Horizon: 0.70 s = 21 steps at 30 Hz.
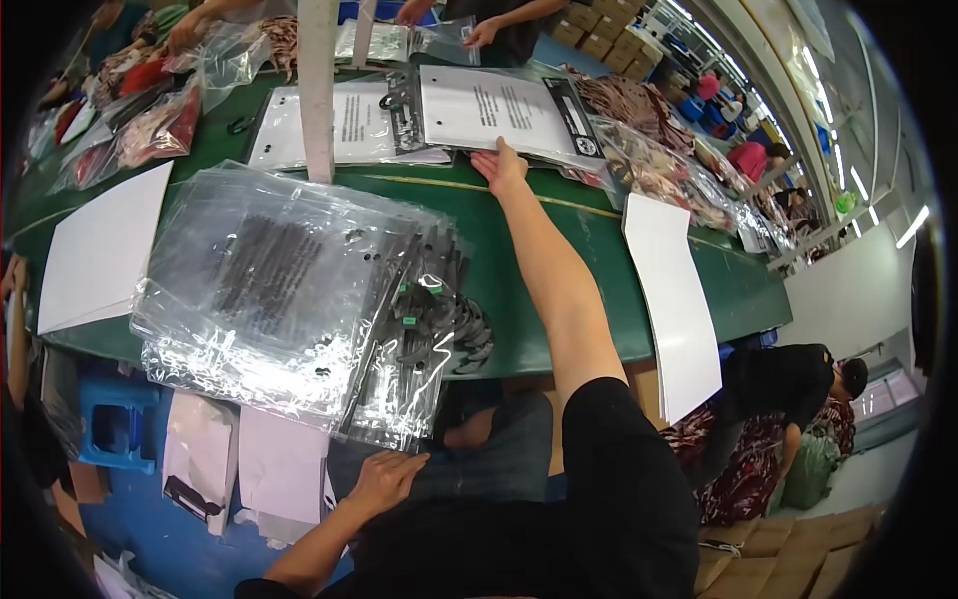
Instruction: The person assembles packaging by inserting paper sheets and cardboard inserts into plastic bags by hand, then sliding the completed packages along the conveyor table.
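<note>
My right hand (501, 168) reaches across the green table to a clear bag with a white printed sheet inside (489, 105). Its thumb lies over the bag's near edge, with the fingers beneath. Close to me, a stack of clear plastic bags (259, 270) with black hangers (449, 324) along its right side overhangs the table edge. Just below that stack's lower right corner is my left hand (384, 483), its fingers closed together. Whether they pinch anything is too small to make out.
White sheets lie left (105, 250) and right (674, 299) on the green table (559, 240). A white post (317, 90) rises from it. Bagged patterned garments (649, 165) line the far side. Other people's hands (484, 32) work opposite. A blue stool (118, 424) stands below left.
</note>
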Tool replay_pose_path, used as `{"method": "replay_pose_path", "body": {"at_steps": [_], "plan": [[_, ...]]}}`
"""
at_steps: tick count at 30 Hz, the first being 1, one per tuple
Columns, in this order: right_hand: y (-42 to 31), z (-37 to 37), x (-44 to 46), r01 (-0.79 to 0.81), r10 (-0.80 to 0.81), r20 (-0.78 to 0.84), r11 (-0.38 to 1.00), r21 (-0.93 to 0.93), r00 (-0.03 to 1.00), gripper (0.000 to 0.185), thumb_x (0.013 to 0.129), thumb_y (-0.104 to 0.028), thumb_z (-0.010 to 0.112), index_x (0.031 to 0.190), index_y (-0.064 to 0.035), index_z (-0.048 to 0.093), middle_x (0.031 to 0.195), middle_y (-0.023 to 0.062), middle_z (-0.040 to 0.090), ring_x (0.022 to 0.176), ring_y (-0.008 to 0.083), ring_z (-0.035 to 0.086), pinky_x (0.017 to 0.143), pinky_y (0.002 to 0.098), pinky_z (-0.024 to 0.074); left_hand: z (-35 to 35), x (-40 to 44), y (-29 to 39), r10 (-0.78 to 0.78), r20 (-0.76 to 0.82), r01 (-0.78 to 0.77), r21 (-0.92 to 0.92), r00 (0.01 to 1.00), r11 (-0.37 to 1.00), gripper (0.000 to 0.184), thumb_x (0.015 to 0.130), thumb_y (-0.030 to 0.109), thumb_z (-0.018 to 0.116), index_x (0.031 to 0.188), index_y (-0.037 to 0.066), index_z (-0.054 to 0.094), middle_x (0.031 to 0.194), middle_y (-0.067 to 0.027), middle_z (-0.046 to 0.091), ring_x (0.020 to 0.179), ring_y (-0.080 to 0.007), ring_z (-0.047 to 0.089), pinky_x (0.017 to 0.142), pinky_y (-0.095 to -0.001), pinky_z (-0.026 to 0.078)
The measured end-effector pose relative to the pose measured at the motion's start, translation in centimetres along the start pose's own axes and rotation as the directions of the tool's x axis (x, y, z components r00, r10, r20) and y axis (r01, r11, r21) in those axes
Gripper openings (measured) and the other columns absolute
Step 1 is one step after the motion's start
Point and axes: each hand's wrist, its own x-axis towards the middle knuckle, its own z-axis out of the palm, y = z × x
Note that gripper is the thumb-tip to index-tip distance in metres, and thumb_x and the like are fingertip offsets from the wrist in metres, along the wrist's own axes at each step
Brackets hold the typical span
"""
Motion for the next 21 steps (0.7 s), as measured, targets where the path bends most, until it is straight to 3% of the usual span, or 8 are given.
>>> {"method": "replay_pose_path", "body": {"at_steps": [3, 5, 9, 12, 14, 15, 19, 21], "plan": [[0.7, -2.0, -3.4, -0.016, 0.021, 0.053, 0.994, -0.108, 0.998, 0.039, 0.095, -0.010, 0.063, 0.127, 0.0090, 0.051, 0.112, 0.0237, 0.066, 0.094, 0.0356, 0.070, 0.083, 0.0446, 0.0611, -0.3, 0.5, 0.4, 0.010, -0.016, -0.010, 0.013, 1.000, 1.000, 0.018, 0.084, 0.002, 0.069, 0.102, 0.005, 0.073, 0.081, -0.0119, 0.070, 0.071, -0.0281, 0.068, 0.064, -0.0377, 0.054], [-0.3, -5.4, -5.9, 0.165, -0.104, 0.254, 0.958, -0.232, 0.962, 0.034, 0.091, -0.006, 0.067, 0.120, 0.0088, 0.058, 0.110, 0.0224, 0.068, 0.093, 0.0322, 0.071, 0.084, 0.0395, 0.0605, -0.6, 0.7, 0.5, 0.008, -0.021, -0.007, 0.025, 1.000, 1.000, 0.018, 0.084, 0.002, 0.069, 0.101, 0.005, 0.073, 0.081, -0.0118, 0.070, 0.071, -0.0280, 0.068, 0.065, -0.0373, 0.054], [-1.7, -12.5, -13.8, 0.338, -0.199, 0.336, 0.837, -0.431, 0.921, 0.027, 0.084, -0.007, 0.077, 0.105, 0.0067, 0.067, 0.088, 0.0118, 0.070, 0.076, 0.0197, 0.068, 0.068, 0.0284, 0.0553, -1.1, -0.1, 0.8, 0.015, -0.065, -0.011, 0.048, 0.998, 0.999, 0.018, 0.083, 0.002, 0.071, 0.100, 0.007, 0.073, 0.076, -0.0106, 0.068, 0.065, -0.0267, 0.065, 0.061, -0.0370, 0.051], [-2.7, -15.9, -19.8, 0.248, -0.070, 0.322, 0.792, -0.557, 0.944, 0.024, 0.087, -0.012, 0.076, 0.101, 0.0062, 0.068, 0.078, 0.0069, 0.067, 0.066, 0.0150, 0.063, 0.059, 0.0255, 0.0492, -1.4, -1.1, 1.8, 0.045, -0.069, -0.037, 0.113, 0.997, 0.993, 0.015, 0.085, 0.009, 0.072, 0.099, 0.007, 0.073, 0.070, -0.0069, 0.064, 0.060, -0.0242, 0.061, 0.056, -0.0359, 0.046], [-3.0, -16.7, -22.9, 0.170, 0.001, 0.260, 0.754, -0.634, 0.966, 0.023, 0.091, -0.017, 0.073, 0.096, 0.0048, 0.070, 0.074, 0.0041, 0.065, 0.062, 0.0124, 0.061, 0.054, 0.0255, 0.0456, -3.1, -0.2, 2.9, 0.310, -0.089, -0.310, 0.013, 0.946, 0.951, 0.017, 0.088, 0.018, 0.071, 0.099, 0.006, 0.073, 0.065, -0.0046, 0.059, 0.055, -0.0224, 0.057, 0.051, -0.0356, 0.041], [-2.8, -16.6, -24.0, 0.165, 0.020, 0.272, 0.752, -0.638, 0.962, 0.023, 0.091, -0.017, 0.073, 0.096, 0.0048, 0.070, 0.074, 0.0041, 0.065, 0.062, 0.0124, 0.061, 0.054, 0.0255, 0.0456, -3.8, -0.1, 3.5, 0.293, -0.101, -0.292, 0.022, 0.951, 0.956, 0.017, 0.088, 0.018, 0.071, 0.099, 0.006, 0.073, 0.065, -0.0046, 0.059, 0.055, -0.0224, 0.057, 0.051, -0.0356, 0.041], [-2.0, -14.3, -27.3, 0.314, -0.029, 0.429, 0.727, -0.611, 0.903, 0.027, 0.095, -0.023, 0.069, 0.098, 0.0037, 0.071, 0.077, 0.0052, 0.067, 0.066, 0.0113, 0.061, 0.057, 0.0246, 0.0461, -7.5, 1.3, 5.1, 0.387, -0.228, -0.341, 0.216, 0.893, 0.915, 0.021, 0.090, 0.021, 0.068, 0.101, 0.003, 0.071, 0.069, -0.0057, 0.064, 0.055, -0.0221, 0.058, 0.050, -0.0353, 0.042], [-1.6, -11.7, -27.8, 0.575, -0.166, 0.607, 0.580, -0.577, 0.777, 0.026, 0.094, -0.023, 0.069, 0.102, 0.0018, 0.072, 0.081, 0.0061, 0.069, 0.069, 0.0110, 0.062, 0.060, 0.0252, 0.0477, -9.6, 2.0, 5.1, 0.378, -0.367, -0.257, 0.337, 0.850, 0.905, 0.020, 0.090, 0.016, 0.068, 0.104, 0.002, 0.071, 0.077, -0.0081, 0.069, 0.058, -0.0243, 0.062, 0.053, -0.0361, 0.045]]}}
